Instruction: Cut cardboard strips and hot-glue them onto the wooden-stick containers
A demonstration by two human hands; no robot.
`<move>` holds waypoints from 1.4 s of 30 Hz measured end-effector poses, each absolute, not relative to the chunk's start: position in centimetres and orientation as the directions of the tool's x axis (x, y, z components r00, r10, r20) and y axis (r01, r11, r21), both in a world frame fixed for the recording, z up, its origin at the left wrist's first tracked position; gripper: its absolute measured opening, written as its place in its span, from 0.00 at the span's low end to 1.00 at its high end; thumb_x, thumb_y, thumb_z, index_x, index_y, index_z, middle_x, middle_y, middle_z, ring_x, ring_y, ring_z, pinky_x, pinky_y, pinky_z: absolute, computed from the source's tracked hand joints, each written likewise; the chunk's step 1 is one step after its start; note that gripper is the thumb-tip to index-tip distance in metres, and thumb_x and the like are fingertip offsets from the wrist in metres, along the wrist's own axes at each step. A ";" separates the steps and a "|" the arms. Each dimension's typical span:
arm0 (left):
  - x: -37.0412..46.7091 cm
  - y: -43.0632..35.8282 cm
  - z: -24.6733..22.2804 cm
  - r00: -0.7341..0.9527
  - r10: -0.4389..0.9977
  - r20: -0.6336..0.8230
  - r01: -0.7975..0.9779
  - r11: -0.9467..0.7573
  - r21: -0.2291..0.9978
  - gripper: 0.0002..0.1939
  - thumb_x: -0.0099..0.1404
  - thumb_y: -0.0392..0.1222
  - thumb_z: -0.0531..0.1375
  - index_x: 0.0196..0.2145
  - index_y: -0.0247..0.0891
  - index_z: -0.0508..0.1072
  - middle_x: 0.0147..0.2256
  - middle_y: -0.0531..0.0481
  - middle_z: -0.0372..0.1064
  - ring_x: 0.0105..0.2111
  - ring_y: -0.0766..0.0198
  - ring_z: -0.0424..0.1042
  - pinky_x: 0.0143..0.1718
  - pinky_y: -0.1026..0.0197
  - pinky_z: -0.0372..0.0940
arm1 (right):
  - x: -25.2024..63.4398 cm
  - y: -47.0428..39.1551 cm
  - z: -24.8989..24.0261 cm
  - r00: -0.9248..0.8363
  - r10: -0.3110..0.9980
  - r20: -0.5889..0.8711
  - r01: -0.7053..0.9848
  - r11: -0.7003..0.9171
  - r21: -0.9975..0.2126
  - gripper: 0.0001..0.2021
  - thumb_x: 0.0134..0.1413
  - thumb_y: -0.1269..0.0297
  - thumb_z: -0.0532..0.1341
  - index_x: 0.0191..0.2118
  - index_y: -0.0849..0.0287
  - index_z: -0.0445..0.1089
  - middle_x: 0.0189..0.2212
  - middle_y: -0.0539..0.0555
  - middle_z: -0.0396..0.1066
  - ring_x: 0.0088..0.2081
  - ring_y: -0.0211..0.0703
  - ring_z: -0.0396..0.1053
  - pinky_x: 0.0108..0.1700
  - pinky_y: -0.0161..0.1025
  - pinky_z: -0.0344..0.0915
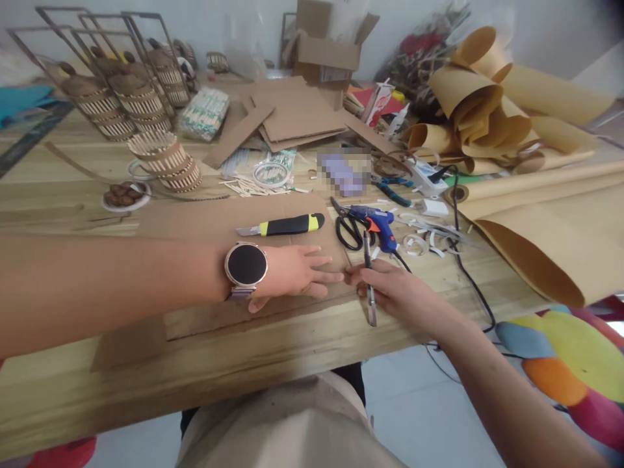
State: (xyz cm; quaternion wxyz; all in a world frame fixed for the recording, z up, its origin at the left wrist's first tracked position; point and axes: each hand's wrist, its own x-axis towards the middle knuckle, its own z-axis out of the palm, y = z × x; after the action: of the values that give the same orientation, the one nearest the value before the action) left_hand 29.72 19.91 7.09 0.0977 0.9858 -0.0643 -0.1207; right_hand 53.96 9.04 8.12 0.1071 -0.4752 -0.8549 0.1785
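My left hand [297, 272], a watch on its wrist, lies with fingers spread on a flat sheet of cardboard [205, 218]. Just beyond it on the sheet is a black and yellow utility knife [291, 225], blade out to the left. My right hand [390, 283] holds a pen [370, 296] crosswise, its fingertips touching the cardboard's right edge. Scissors [348, 231] with black handles lie past my right hand, against a blue glue gun [379, 224]. Part of the cardboard is hidden under my left arm.
Stick-covered lanterns [141, 97] and a stick cup [166, 159] stand at left by a bowl of brown nuts [124, 195]. Stacked cardboard [297, 110], loose sticks [248, 186] and pliers [394, 194] lie farther back. Brown paper rolls [536, 240] and a black cable [470, 279] occupy the right.
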 end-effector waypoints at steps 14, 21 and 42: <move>30.0 19.7 8.9 0.926 -0.106 -0.363 -0.028 -0.977 0.213 0.53 0.26 0.29 0.75 0.54 0.52 0.75 0.71 0.62 0.48 0.72 0.41 0.43 0.72 0.47 0.42 | 49.5 2.7 8.7 -0.279 0.829 0.484 0.458 0.558 -0.692 0.26 0.67 0.40 0.49 0.46 0.53 0.76 0.29 0.54 0.75 0.30 0.46 0.75 0.29 0.41 0.71; 29.9 19.9 9.2 0.919 -0.158 -0.360 -0.104 -0.981 0.164 0.57 0.24 0.36 0.77 0.58 0.46 0.72 0.73 0.53 0.42 0.71 0.37 0.44 0.71 0.43 0.44 | 42.9 2.2 7.1 -0.054 0.926 0.373 0.481 0.351 -0.803 0.04 0.60 0.69 0.60 0.35 0.51 0.71 0.27 0.49 0.76 0.42 0.47 0.79 0.41 0.39 0.73; 30.4 19.6 9.7 0.908 -0.088 -0.409 0.018 -0.968 0.249 0.43 0.28 0.33 0.74 0.48 0.49 0.76 0.72 0.61 0.43 0.72 0.41 0.41 0.69 0.47 0.51 | 39.8 3.1 5.3 -0.089 0.934 0.346 0.502 0.342 -0.794 0.06 0.57 0.73 0.57 0.34 0.53 0.65 0.25 0.48 0.71 0.34 0.42 0.74 0.35 0.37 0.70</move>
State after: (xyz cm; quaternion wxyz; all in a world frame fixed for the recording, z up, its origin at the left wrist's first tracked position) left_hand 30.37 19.62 9.73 0.1244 0.9689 -0.0183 -0.2132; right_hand 39.84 3.05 5.32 0.4341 -0.5169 -0.6947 0.2486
